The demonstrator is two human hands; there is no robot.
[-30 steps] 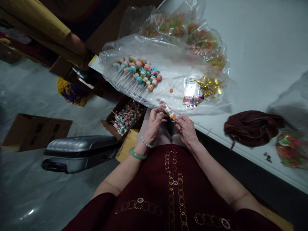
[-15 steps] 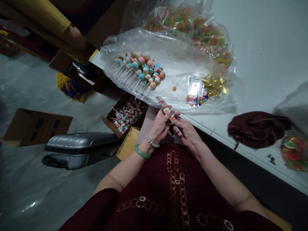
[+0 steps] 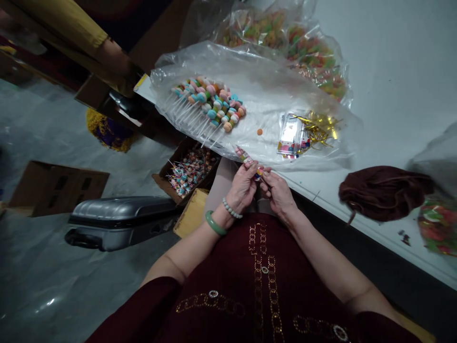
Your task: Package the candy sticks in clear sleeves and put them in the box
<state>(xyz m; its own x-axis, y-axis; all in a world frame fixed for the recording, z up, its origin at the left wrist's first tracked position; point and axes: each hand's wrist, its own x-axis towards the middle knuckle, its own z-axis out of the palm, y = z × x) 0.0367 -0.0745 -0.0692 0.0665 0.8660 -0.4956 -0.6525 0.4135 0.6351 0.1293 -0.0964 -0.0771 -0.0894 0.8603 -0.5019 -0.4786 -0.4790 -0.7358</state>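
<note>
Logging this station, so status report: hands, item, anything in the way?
Left hand gripping wrapped packet; right hand at its near end. Packet slanted. Plastic sheet just beyond; nothing visibly blocking.

The wrapped candy (image 3: pixel 243 154) was multicoloured, the candy skewers (image 3: pixel 215 105) mixed pink, blue, white, orange and green, the foil strips (image 3: pixel 319 129) were gold, the table (image 3: pixel 385 95) white, the cloth (image 3: pixel 382 193) dark brown, and gold chain-link patterns trimmed the maroon top (image 3: pixel 228 267).
</note>
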